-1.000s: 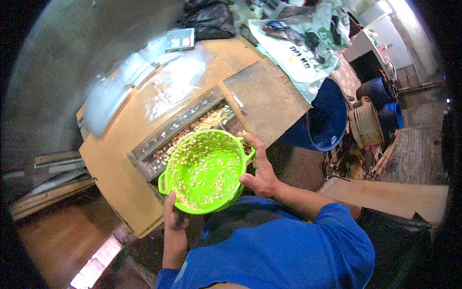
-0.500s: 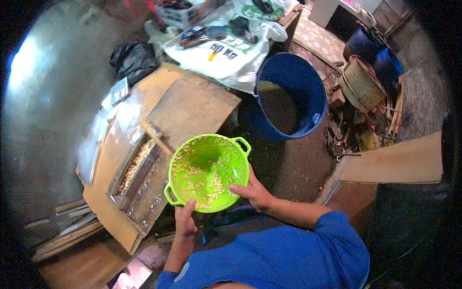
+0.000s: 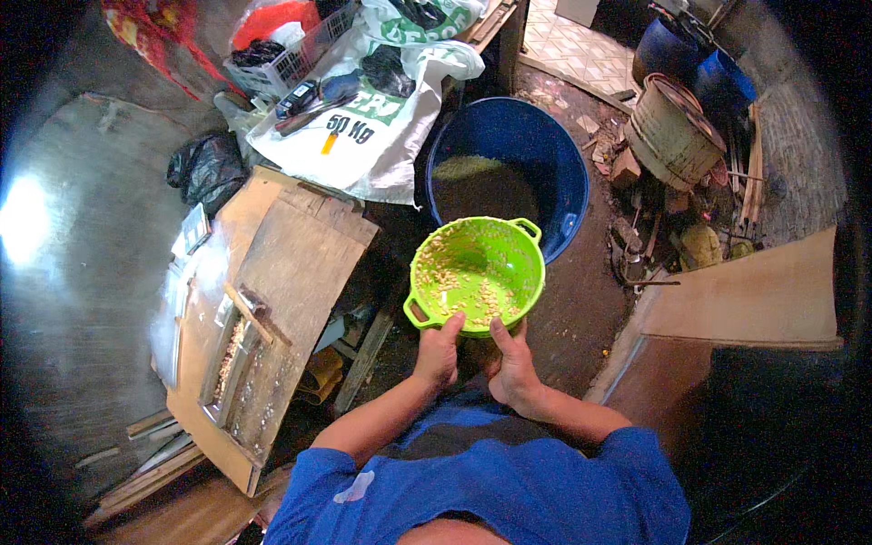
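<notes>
Both my hands grip a lime-green plastic basin point(image 3: 472, 318) with two loop handles, held in front of my body. Pale bits that look like soybeans or grains point(image 3: 442, 272) cling to its wall and bottom. My left hand point(image 3: 440, 352) is closed on the near left rim, thumb on top. Close beside it, my right hand point(image 3: 515, 368) has its thumb against the near right rim, its other fingers underneath and partly hidden. Just beyond the basin stands a large blue barrel point(image 3: 574, 173) holding a brownish content, its near rim partly covered by the basin.
To the left, a wooden worktable point(image 3: 309, 236) carries a narrow wooden trough point(image 3: 224, 363) of pale beans. White printed sacks point(image 3: 363, 154), a crate point(image 3: 295, 56) and a black bag point(image 3: 207, 171) lie beyond. A rusty drum point(image 3: 672, 136) stands far right; a plywood panel point(image 3: 745, 300) is at right.
The basin has moved right, away from the worktable and up to the blue barrel. My right hand has shifted from its right side to the near rim, closer to my left hand.
</notes>
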`<act>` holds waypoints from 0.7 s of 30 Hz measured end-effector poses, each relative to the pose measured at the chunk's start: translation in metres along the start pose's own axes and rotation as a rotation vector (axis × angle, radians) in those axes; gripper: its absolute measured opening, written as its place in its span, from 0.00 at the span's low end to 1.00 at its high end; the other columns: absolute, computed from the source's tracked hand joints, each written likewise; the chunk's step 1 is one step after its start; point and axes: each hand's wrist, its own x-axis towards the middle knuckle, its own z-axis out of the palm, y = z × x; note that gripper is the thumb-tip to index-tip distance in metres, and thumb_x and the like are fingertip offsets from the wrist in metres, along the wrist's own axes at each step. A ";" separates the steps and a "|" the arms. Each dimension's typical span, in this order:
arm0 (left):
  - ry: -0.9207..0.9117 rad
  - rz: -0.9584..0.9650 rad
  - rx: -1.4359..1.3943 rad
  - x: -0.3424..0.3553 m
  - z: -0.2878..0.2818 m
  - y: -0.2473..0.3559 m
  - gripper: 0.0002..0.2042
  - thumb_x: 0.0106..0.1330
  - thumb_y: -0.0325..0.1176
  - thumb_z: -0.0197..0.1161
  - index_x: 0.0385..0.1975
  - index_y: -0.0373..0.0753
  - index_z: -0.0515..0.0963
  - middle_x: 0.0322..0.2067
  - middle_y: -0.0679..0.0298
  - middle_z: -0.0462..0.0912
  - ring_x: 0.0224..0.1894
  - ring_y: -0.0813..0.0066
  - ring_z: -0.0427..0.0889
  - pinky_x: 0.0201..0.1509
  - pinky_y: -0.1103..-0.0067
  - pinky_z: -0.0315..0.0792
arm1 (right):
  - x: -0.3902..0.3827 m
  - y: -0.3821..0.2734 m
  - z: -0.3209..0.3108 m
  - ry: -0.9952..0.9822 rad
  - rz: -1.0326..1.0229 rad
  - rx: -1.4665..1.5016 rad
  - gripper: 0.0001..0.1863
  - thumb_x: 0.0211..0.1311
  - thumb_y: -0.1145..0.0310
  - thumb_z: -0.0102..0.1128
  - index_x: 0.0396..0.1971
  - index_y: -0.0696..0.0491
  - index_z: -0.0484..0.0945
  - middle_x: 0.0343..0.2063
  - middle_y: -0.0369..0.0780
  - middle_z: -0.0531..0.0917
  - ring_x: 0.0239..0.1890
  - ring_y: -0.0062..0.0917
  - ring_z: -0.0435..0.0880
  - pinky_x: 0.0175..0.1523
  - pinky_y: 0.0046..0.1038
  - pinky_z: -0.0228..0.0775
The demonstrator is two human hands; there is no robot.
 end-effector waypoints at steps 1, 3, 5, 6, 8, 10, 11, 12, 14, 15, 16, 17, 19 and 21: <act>-0.039 0.049 -0.002 0.011 0.007 -0.004 0.21 0.72 0.36 0.62 0.61 0.34 0.74 0.57 0.59 0.81 0.58 0.67 0.80 0.66 0.69 0.70 | 0.012 -0.003 0.004 0.003 -0.072 0.040 0.42 0.63 0.69 0.71 0.71 0.40 0.53 0.64 0.39 0.71 0.62 0.35 0.75 0.62 0.42 0.75; -0.192 0.109 -0.107 0.042 0.018 -0.004 0.35 0.71 0.32 0.66 0.72 0.33 0.54 0.65 0.58 0.71 0.64 0.69 0.74 0.70 0.70 0.64 | 0.037 -0.019 0.010 0.036 -0.120 -0.059 0.43 0.63 0.67 0.70 0.73 0.41 0.52 0.65 0.39 0.70 0.63 0.36 0.74 0.65 0.44 0.71; -0.275 0.097 0.221 0.080 0.017 -0.001 0.39 0.69 0.35 0.69 0.73 0.34 0.52 0.66 0.57 0.71 0.65 0.66 0.73 0.72 0.69 0.63 | 0.067 -0.032 0.013 0.051 -0.218 -0.140 0.44 0.63 0.66 0.69 0.74 0.42 0.51 0.66 0.39 0.69 0.64 0.38 0.74 0.69 0.45 0.67; -0.329 0.103 0.374 0.100 0.017 0.002 0.41 0.68 0.36 0.70 0.74 0.35 0.51 0.66 0.57 0.71 0.65 0.65 0.72 0.73 0.69 0.62 | 0.086 -0.041 0.013 0.117 -0.213 -0.149 0.46 0.63 0.67 0.69 0.75 0.43 0.49 0.67 0.39 0.68 0.65 0.38 0.73 0.69 0.44 0.67; -0.386 0.203 0.616 0.133 0.010 0.001 0.45 0.66 0.51 0.70 0.74 0.32 0.53 0.68 0.47 0.68 0.71 0.56 0.67 0.75 0.68 0.58 | 0.123 -0.065 0.000 0.138 -0.283 -0.176 0.49 0.62 0.69 0.68 0.76 0.44 0.45 0.69 0.40 0.66 0.66 0.38 0.71 0.70 0.41 0.66; -0.369 0.125 0.682 0.173 0.006 -0.001 0.46 0.66 0.57 0.68 0.74 0.31 0.55 0.70 0.41 0.65 0.73 0.52 0.65 0.76 0.66 0.58 | 0.177 -0.084 -0.016 0.305 -0.503 -0.425 0.58 0.55 0.72 0.74 0.78 0.47 0.40 0.69 0.47 0.64 0.67 0.41 0.69 0.72 0.40 0.63; -0.308 0.114 0.695 0.191 0.001 -0.002 0.46 0.66 0.56 0.67 0.75 0.32 0.55 0.70 0.40 0.65 0.73 0.50 0.64 0.76 0.66 0.58 | 0.203 -0.093 -0.026 0.331 -0.575 -0.565 0.61 0.51 0.72 0.76 0.78 0.48 0.38 0.69 0.49 0.62 0.68 0.42 0.67 0.72 0.40 0.62; -0.233 0.037 0.738 0.207 -0.006 -0.003 0.47 0.66 0.56 0.67 0.75 0.32 0.55 0.70 0.39 0.65 0.74 0.48 0.64 0.76 0.65 0.58 | 0.228 -0.101 -0.037 0.370 -0.648 -0.703 0.65 0.48 0.72 0.78 0.78 0.50 0.37 0.70 0.51 0.61 0.69 0.43 0.66 0.73 0.40 0.60; -0.126 0.060 0.828 0.235 -0.017 -0.001 0.45 0.65 0.54 0.67 0.75 0.33 0.55 0.71 0.39 0.62 0.75 0.47 0.61 0.77 0.64 0.57 | 0.265 -0.118 -0.052 0.486 -0.617 -0.968 0.69 0.43 0.71 0.80 0.78 0.53 0.35 0.71 0.54 0.58 0.71 0.43 0.63 0.74 0.39 0.58; -0.095 0.076 0.849 0.246 -0.021 0.001 0.45 0.65 0.54 0.67 0.75 0.34 0.56 0.72 0.40 0.61 0.75 0.47 0.60 0.77 0.64 0.57 | 0.280 -0.123 -0.056 0.496 -0.648 -1.128 0.68 0.42 0.69 0.79 0.78 0.52 0.36 0.70 0.55 0.58 0.70 0.46 0.64 0.74 0.42 0.58; -0.051 0.078 0.885 0.255 -0.024 0.002 0.45 0.65 0.54 0.67 0.75 0.35 0.56 0.72 0.41 0.61 0.76 0.47 0.59 0.77 0.64 0.57 | 0.291 -0.127 -0.058 0.468 -0.652 -1.286 0.68 0.42 0.70 0.78 0.78 0.52 0.37 0.70 0.55 0.59 0.69 0.47 0.64 0.74 0.42 0.58; -0.021 0.066 0.913 0.262 -0.027 0.003 0.44 0.65 0.53 0.67 0.75 0.36 0.55 0.72 0.41 0.59 0.75 0.46 0.58 0.77 0.62 0.58 | 0.300 -0.134 -0.059 0.495 -0.594 -1.411 0.67 0.43 0.70 0.78 0.78 0.52 0.37 0.69 0.56 0.59 0.68 0.49 0.64 0.73 0.42 0.59; 0.031 0.071 0.975 0.275 -0.027 0.004 0.44 0.66 0.51 0.68 0.76 0.38 0.54 0.73 0.42 0.59 0.75 0.47 0.59 0.77 0.63 0.57 | 0.321 -0.139 -0.060 0.463 -0.636 -1.581 0.66 0.42 0.68 0.76 0.78 0.49 0.38 0.66 0.57 0.62 0.66 0.53 0.64 0.71 0.45 0.61; 0.070 0.110 1.020 0.293 -0.024 0.006 0.45 0.66 0.50 0.68 0.77 0.39 0.51 0.74 0.42 0.56 0.76 0.47 0.57 0.78 0.63 0.55 | 0.346 -0.140 -0.065 0.429 -0.685 -1.639 0.65 0.43 0.70 0.74 0.78 0.47 0.37 0.64 0.56 0.62 0.65 0.53 0.66 0.71 0.44 0.62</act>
